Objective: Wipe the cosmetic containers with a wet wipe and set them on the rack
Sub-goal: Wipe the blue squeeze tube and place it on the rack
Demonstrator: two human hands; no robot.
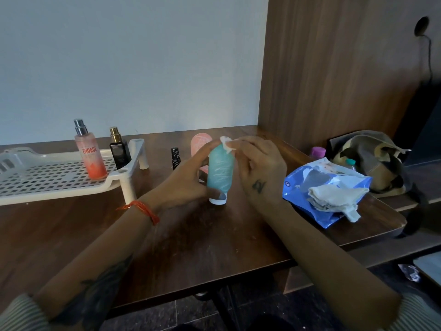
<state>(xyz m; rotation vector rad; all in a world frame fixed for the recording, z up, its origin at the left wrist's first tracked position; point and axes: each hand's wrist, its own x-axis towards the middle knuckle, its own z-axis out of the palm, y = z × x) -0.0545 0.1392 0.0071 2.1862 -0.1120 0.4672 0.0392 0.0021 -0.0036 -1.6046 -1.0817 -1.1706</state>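
A teal tube point(220, 174), cap downward, is held upright near the middle of the tabletop point(202, 235), gripped around its lower body by the left hand point(188, 180), while a white wipe point(226, 144) is pinched against its top end by the right hand point(259, 167). Step in hand, as judged: wiping. Two spray bottles point(90, 151) are already stood at the right end of the white rack point(59, 182); next, a clear spot there is to be reached without those being knocked.

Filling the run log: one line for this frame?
step: wiping | left hand: holds teal tube | right hand: wet wipe on tube top | rack: two bottles
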